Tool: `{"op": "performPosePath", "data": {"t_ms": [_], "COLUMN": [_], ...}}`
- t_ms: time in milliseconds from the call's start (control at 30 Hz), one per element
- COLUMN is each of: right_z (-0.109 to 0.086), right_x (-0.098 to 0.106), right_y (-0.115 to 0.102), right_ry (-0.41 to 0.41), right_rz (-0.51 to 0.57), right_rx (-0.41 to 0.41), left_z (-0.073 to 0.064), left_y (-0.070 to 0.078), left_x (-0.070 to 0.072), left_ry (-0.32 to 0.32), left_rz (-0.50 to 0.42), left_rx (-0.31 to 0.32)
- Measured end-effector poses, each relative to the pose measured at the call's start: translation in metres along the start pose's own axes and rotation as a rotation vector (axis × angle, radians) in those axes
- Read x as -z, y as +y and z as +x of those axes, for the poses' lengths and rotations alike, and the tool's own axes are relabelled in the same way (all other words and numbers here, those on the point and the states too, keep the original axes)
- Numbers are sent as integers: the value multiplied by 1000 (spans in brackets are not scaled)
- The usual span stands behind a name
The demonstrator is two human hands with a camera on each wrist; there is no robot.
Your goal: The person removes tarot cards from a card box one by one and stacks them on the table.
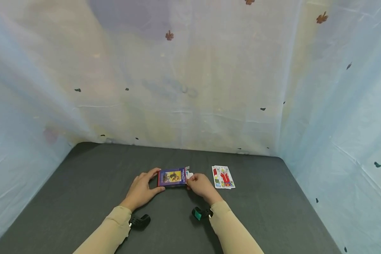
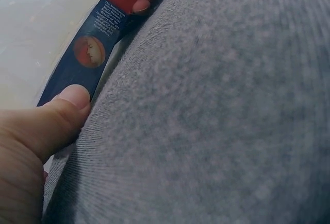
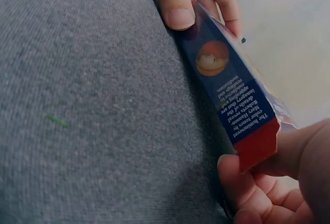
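Note:
A dark blue and red card box with a yellow picture on its face lies on the table between the two hands. My left hand holds its left end, thumb on the near side and fingers at the far corner. At the right end, where a white flap sticks out, my right hand has its fingers curled. In the right wrist view those fingers pinch around the red end flap. Printed text and a round portrait show on the box's narrow side. The inside of the box is hidden.
A small stack of colourful illustrated cards lies face up just right of the right hand. The dark grey table meets a pale hanging sheet at the back and sides.

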State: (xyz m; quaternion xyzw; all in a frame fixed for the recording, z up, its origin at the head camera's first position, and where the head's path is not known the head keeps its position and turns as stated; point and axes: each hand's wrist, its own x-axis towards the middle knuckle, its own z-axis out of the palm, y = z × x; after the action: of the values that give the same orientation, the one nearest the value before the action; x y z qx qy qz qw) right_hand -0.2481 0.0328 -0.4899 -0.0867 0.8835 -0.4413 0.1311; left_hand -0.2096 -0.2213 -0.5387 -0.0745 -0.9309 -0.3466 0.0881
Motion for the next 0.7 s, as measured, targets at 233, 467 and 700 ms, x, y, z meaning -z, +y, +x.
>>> {"op": "performPosePath", "data": {"t_ms": [233,467,700], "right_z": [-1,-2,-2], "right_x": [-1,-2,-2], "right_y": [1,2,0], "right_ry": [9,20,31], "right_rz": [46,53,41], "right_rx": [-12,3,-6], "left_z": [0,-1,1], "left_y": [-2,-2,0], "left_x": [-3,-3,-2], "left_ry": [4,-5,-12], "left_rz": [8,8,12], "left_rx": [18,33,41]}}
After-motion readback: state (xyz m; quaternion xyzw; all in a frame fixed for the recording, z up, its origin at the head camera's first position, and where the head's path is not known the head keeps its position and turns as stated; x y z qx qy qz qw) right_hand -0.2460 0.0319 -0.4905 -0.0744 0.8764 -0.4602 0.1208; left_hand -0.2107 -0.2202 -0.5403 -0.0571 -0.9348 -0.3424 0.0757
